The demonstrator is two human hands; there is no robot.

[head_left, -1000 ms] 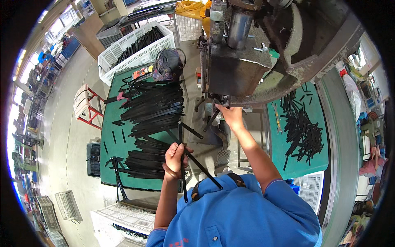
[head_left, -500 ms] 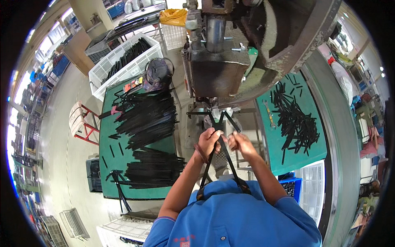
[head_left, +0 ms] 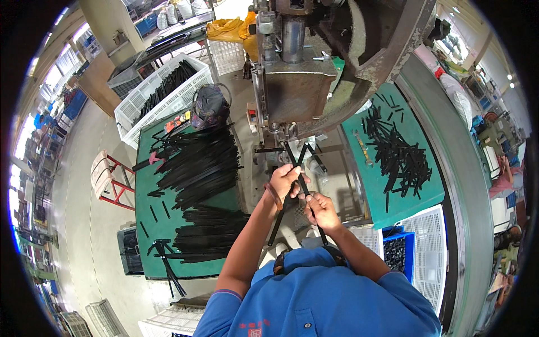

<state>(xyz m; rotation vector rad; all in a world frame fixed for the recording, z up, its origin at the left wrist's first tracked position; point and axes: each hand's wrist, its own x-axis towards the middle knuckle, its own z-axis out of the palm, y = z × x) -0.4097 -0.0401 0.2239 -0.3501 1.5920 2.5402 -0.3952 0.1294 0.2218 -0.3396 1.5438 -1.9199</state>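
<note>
In front of my body I hold a linked frame of flat black strips (head_left: 315,222), two long ones crossing like an X with shorter pieces at the far end. My left hand (head_left: 285,178) is closed round the strips near the crossing. Nearer to me, my right hand (head_left: 321,211) pinches the right-hand long strip. The frame's far end lies under the head of a large metal press (head_left: 297,92); the exact contact there is hidden. Both near ends of the long strips hang just in front of my blue shirt.
On the left, a green table (head_left: 205,269) bears heaps of long black strips (head_left: 199,160) and a dark bag (head_left: 209,106). A right-hand green table (head_left: 398,210) holds short black pieces (head_left: 401,160) and a wrench (head_left: 364,149). A blue bin (head_left: 409,255) stands below it.
My right hand has come down from beside the left hand and now grips the right long strip. The strips' near ends have shifted away from my shirt. The view has shifted slightly.
</note>
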